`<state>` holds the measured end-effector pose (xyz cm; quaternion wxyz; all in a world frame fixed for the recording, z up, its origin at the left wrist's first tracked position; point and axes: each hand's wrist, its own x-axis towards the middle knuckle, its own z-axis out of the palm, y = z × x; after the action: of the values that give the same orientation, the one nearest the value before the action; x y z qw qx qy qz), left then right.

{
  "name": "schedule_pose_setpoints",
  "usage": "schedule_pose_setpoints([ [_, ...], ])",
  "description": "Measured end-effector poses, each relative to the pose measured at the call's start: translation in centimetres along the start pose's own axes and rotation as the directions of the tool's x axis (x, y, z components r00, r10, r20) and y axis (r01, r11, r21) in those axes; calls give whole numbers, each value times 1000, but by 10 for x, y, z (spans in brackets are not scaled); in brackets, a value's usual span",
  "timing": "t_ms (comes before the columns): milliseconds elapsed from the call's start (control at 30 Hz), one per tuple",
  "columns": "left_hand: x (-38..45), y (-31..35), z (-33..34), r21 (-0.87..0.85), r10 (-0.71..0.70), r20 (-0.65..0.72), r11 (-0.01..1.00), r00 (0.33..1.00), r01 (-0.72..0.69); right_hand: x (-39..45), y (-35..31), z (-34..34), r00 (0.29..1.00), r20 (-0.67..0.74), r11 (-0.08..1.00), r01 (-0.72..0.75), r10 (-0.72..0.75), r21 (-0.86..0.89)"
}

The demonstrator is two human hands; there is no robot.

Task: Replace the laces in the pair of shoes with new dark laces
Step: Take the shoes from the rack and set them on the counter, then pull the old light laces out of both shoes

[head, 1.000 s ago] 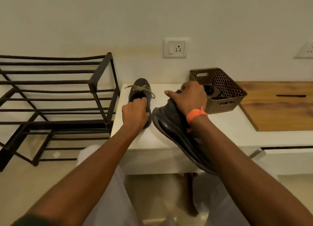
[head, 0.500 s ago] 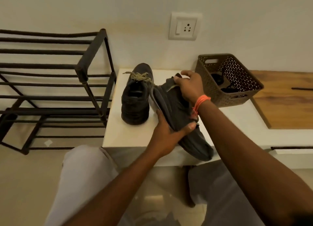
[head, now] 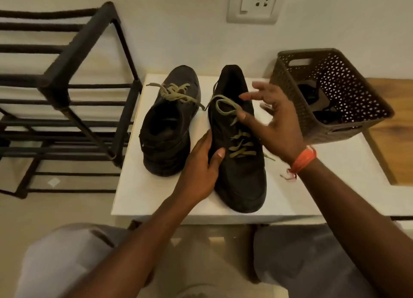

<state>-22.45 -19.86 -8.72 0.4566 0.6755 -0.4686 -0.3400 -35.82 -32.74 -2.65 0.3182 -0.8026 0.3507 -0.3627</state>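
Olive-tan old laces are threaded in both dark shoes, so as far as this view shows the task is barely begun: no eyelet has been emptied and no new lace fitted. What looks like the dark replacement laces lies in the brown perforated basket (head: pixel 330 92) at the right back of the white table (head: pixel 335 186), though the contents are too dim to name for sure. One shoe (head: pixel 169 123) stands near the table's left edge with its heel toward the person, its bow (head: pixel 176 94) tied. The other shoe (head: pixel 239 141) lies just right of it, reaching from the back edge almost to the front edge. The left hand (head: pixel 201 170) grips this shoe's left side, thumb lying on the upper. The right hand (head: pixel 272 121) hovers over its laces (head: pixel 241 143), fingers spread and loose; the thumb tip touches the lace loop (head: pixel 223 105), but it appears to grip nothing. Untying and pulling out this lace seems the step in hand.
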Motion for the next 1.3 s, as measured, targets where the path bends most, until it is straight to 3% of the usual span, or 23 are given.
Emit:
schedule_pose_setpoints([
  [133,8,4,-2,17,13,-15,1000,1000,-13,-29,6,-10,960,248,984,-156,130,88],
  [233,-3,9,-1,56,23,-61,998,998,-20,-42,6,-24,890,385,965,-261,243,-7],
  [333,-24,12,5,188,7,-15,982,1000,-4,-56,0,-25,842,454,955,-281,292,-93],
  [533,-36,49,-1,413,-78,26,909,997,60,-47,-17,-34,922,207,918,-257,326,-302],
  [600,-41,58,0,518,-70,26,854,997,46,-47,-16,-37,943,128,931,-271,308,-242],
  [667,-41,67,1,562,-19,-59,826,998,49,-55,-12,-39,952,47,944,-292,302,-151],
  [733,-34,75,-1,535,37,-158,843,987,55,-62,-7,-39,952,-31,952,-304,303,-29],
  [833,-21,76,-8,461,88,-191,887,978,10,-54,-14,-39,963,-128,961,-212,236,176],
  [900,-18,73,-8,405,117,-210,914,971,-22,-50,-15,-35,972,-108,957,-182,210,225],
  [967,-12,76,-7,386,174,-265,920,948,-61,-52,-18,-30,980,10,950,-196,200,243],
  [1067,20,85,-7,486,258,-298,870,919,-86,-48,-12,-26,984,80,959,-174,160,223],
  [1200,61,82,-24,647,282,-150,753,947,-122,-34,-8,-23,984,17,962,-175,175,211],
  [1300,69,67,-25,731,258,-53,669,965,-139,-30,-4,-13,987,-16,983,-156,159,101],
])
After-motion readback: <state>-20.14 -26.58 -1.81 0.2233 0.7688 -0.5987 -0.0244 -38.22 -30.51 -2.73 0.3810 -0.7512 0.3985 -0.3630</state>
